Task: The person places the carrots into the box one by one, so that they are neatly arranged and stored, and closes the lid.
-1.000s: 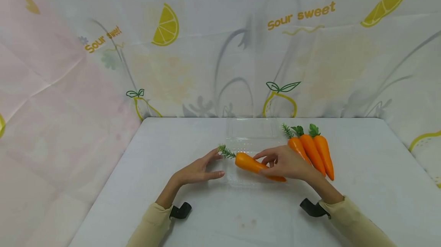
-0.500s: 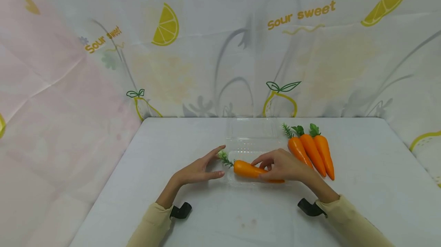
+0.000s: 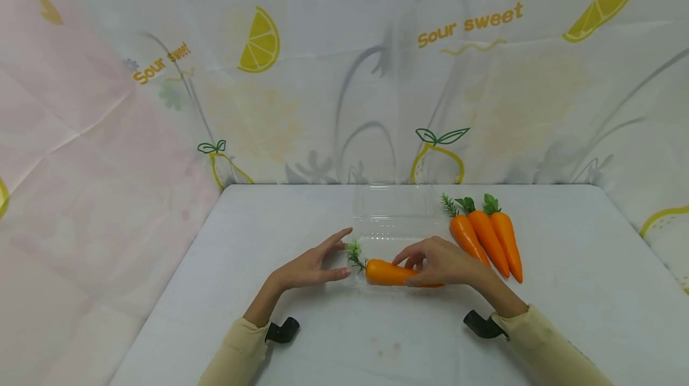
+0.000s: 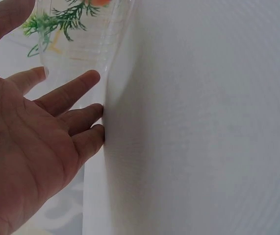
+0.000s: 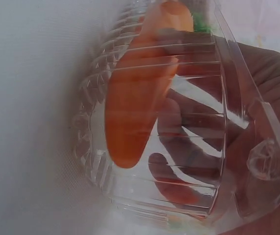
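A clear plastic clamshell box [image 3: 379, 245] lies with its lid [image 3: 395, 200] folded back toward the wall. Within its base is an orange carrot [image 3: 383, 273], leafy green top pointing left. My right hand [image 3: 448, 261] holds this carrot between thumb and fingers near its tapered end. Through the ribbed box wall, the right wrist view shows the carrot tip [image 5: 130, 127] low in the base. My left hand [image 3: 309, 267] is at the box's left side, thumb and fingers spread apart. In the left wrist view its fingertips [image 4: 91, 77] are right at the clear side wall.
Three more carrots lie side by side right of the box: a left one [image 3: 467, 236], a middle one [image 3: 488, 243] and a right one [image 3: 507, 245]. The white table [image 3: 258, 212] ends at a printed cloth backdrop [image 3: 323, 105].
My right hand has brought the carrot down and toward me into the box base, turning it more level across the box. My left hand has stayed nearly still.
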Demonstrator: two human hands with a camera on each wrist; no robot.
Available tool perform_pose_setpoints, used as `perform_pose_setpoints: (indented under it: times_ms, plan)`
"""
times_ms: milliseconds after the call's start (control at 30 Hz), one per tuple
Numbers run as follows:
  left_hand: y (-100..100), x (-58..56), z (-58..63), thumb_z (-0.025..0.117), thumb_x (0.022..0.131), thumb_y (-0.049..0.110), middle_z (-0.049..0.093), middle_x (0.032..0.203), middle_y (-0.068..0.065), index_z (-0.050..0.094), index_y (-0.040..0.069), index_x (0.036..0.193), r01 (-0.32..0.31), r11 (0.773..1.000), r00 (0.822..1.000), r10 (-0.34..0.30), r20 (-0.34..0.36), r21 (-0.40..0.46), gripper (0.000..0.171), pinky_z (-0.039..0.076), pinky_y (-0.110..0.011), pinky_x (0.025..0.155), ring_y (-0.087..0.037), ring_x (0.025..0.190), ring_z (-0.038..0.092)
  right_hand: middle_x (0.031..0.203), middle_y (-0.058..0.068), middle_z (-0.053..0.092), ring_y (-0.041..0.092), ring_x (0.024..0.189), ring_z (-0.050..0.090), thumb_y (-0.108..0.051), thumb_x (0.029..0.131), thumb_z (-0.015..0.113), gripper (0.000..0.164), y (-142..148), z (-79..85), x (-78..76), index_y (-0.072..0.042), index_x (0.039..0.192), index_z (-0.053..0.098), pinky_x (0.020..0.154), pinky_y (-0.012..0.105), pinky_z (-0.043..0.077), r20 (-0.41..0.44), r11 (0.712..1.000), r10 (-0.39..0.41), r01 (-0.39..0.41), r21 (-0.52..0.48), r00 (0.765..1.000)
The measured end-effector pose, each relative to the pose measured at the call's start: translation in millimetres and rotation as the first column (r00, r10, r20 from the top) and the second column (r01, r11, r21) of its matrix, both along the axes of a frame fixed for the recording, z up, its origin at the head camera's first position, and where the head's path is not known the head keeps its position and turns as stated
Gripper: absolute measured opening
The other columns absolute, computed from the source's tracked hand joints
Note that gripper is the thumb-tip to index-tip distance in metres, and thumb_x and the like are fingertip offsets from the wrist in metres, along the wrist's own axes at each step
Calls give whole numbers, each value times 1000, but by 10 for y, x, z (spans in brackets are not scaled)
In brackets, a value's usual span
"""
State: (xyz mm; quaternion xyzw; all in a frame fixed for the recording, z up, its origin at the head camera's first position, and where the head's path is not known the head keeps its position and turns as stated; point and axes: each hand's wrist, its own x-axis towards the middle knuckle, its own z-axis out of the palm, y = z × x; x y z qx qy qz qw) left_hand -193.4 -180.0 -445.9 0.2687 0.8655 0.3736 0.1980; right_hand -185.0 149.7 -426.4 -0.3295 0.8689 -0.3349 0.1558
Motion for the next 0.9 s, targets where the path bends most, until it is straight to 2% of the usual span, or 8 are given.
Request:
perform_pose_setpoints:
  times_ms: [200, 500, 733, 900]
  plan:
    - [1, 0, -10, 66, 91, 51, 43, 149, -5, 16, 38, 158, 2, 1000, 1000, -2, -15, 8, 84, 26, -60, 110, -27, 141, 33, 94, -10, 70, 9, 82, 60, -17, 84, 79, 27, -7, -3, 3, -22, 110, 74, 72, 28, 51, -10, 999, 49, -49, 19, 999]
    - [7, 1, 1, 66, 91, 50, 44, 149, -5, 16, 38, 158, 3, 1000, 1000, -3, -18, 2, 84, 26, -60, 110, -27, 141, 33, 98, -10, 69, 9, 85, 60, -16, 86, 77, 28, -9, 17, 12, -17, 114, 72, 74, 28, 51, -19, 996, 90, -89, 32, 996]
    - [4, 0, -11, 66, 91, 50, 44, 148, -3, 16, 38, 157, 1, 1000, 1000, -1, -17, 5, 84, 26, -58, 110, -24, 141, 33, 104, -10, 69, 12, 92, 61, -24, 88, 75, 28, 2, 41, 27, -17, 116, 73, 78, 30, 51, -51, 995, 66, -62, 84, 997]
    - [6, 4, -9, 66, 91, 50, 45, 148, -3, 17, 37, 158, 4, 1000, 1000, -3, -22, 9, 84, 26, -57, 111, -24, 141, 34, 105, -6, 70, 17, 96, 62, -31, 90, 74, 33, 45, 95, 39, -15, 118, 71, 82, 36, 51, -57, 999, 12, -9, 52, 998]
